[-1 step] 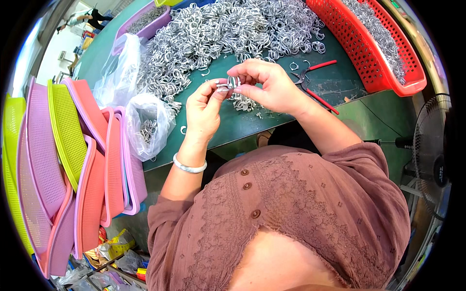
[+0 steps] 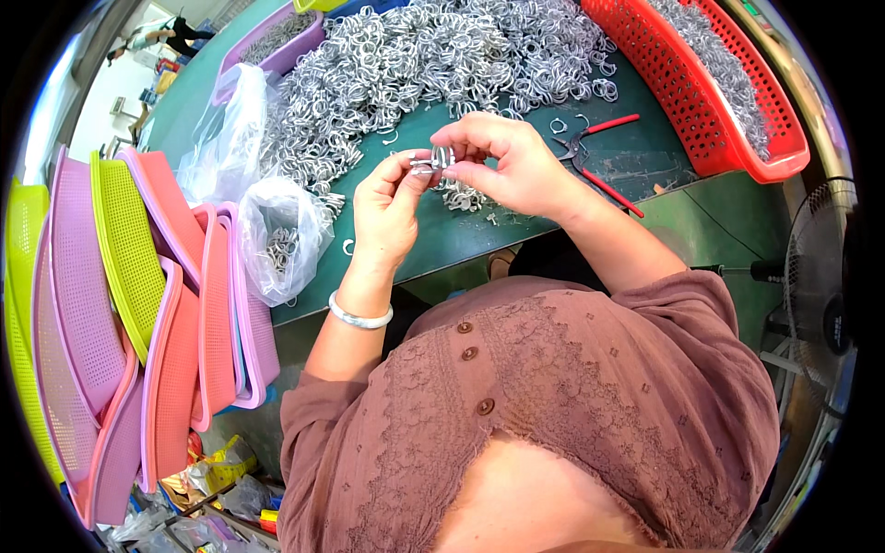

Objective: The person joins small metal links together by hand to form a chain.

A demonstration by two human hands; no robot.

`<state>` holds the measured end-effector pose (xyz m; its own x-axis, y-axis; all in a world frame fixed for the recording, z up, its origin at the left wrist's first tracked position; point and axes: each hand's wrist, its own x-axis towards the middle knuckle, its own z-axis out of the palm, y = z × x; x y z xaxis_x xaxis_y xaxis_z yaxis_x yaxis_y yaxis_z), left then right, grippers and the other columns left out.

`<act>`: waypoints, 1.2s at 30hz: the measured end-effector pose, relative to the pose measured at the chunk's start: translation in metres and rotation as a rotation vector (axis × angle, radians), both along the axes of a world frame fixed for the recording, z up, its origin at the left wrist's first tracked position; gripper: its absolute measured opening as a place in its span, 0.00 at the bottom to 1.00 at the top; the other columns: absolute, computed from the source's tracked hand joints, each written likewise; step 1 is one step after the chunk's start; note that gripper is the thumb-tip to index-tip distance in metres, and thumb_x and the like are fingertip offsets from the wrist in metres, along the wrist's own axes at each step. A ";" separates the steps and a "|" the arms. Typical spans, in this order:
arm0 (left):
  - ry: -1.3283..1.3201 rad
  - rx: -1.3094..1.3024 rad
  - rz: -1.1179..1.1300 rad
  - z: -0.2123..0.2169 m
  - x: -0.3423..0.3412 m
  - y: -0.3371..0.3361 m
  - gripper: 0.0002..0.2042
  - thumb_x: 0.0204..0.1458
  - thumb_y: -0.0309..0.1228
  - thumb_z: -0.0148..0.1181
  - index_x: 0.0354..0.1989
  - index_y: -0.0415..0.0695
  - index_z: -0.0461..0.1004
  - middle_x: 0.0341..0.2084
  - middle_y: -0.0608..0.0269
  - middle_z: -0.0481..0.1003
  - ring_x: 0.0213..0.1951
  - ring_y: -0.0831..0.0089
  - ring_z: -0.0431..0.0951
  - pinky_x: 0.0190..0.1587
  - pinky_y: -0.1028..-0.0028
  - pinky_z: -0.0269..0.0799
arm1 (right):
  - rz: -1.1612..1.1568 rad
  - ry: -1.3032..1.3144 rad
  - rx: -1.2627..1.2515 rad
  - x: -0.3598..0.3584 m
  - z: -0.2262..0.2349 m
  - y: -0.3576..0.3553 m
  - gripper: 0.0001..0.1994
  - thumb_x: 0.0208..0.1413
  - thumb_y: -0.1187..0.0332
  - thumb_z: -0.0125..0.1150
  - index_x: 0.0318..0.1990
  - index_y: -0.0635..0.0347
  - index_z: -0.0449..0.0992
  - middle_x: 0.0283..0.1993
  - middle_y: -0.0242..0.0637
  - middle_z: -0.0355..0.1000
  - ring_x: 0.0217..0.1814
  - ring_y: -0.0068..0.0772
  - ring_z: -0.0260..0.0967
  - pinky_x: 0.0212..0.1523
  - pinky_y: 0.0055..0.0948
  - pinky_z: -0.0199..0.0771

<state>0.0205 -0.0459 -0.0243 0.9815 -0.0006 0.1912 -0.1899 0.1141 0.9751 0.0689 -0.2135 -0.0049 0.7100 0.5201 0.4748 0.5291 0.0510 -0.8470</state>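
Observation:
In front of me, over the near edge of the green table (image 2: 429, 241), my two hands meet. Between the fingertips are a few small silvery metal rings (image 2: 443, 157). My left hand (image 2: 387, 210) pinches them from the left, and my right hand (image 2: 519, 166) closes on them with thumb and fingers. Partly hidden below the hands lies a small heap of similar metal pieces (image 2: 464, 197). Beyond spreads a large pile of silvery open metal rings (image 2: 406, 64). To the left, a clear plastic bag (image 2: 304, 221) holds some metal pieces.
Red-handled pliers (image 2: 612, 123) lie spread at the right, by a loose ring (image 2: 558, 125). A red basket (image 2: 668, 74) of metal parts stands far right, a purple one (image 2: 304, 44) far left. Stacked colourful baskets (image 2: 217, 313) sit left; a fan (image 2: 811, 276) stands right.

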 end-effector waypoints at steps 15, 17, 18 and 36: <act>0.107 -0.115 0.002 0.001 -0.004 0.005 0.07 0.54 0.27 0.48 0.36 0.38 0.70 0.27 0.66 0.72 0.28 0.81 0.70 0.34 0.81 0.66 | -0.094 -0.236 -0.028 0.000 0.000 0.010 0.10 0.41 0.74 0.63 0.33 0.64 0.72 0.23 0.33 0.66 0.22 0.22 0.65 0.22 0.19 0.64; 0.111 -0.125 0.006 0.001 -0.004 0.005 0.07 0.54 0.27 0.48 0.36 0.38 0.70 0.26 0.66 0.72 0.27 0.81 0.70 0.34 0.82 0.65 | -0.081 -0.216 -0.033 0.001 -0.002 0.010 0.10 0.40 0.74 0.63 0.33 0.64 0.72 0.23 0.33 0.67 0.23 0.22 0.65 0.22 0.19 0.64; 0.117 -0.134 0.010 0.001 -0.004 0.006 0.07 0.54 0.27 0.48 0.36 0.38 0.70 0.26 0.67 0.72 0.27 0.81 0.69 0.33 0.82 0.65 | -0.081 -0.217 -0.033 0.001 -0.002 0.011 0.10 0.40 0.74 0.63 0.33 0.64 0.72 0.23 0.33 0.67 0.23 0.22 0.65 0.22 0.19 0.64; -0.187 0.230 0.135 -0.001 -0.005 0.008 0.07 0.52 0.22 0.47 0.39 0.35 0.69 0.29 0.64 0.72 0.33 0.78 0.72 0.38 0.80 0.69 | -0.026 -0.021 -0.022 -0.002 -0.007 0.010 0.11 0.43 0.78 0.58 0.37 0.65 0.71 0.28 0.32 0.67 0.27 0.18 0.65 0.28 0.18 0.67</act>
<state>0.0157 -0.0376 -0.0251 0.9235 0.0632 0.3783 -0.3666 -0.1440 0.9191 0.0669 -0.2034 -0.0124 0.7134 0.5118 0.4788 0.5480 0.0185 -0.8363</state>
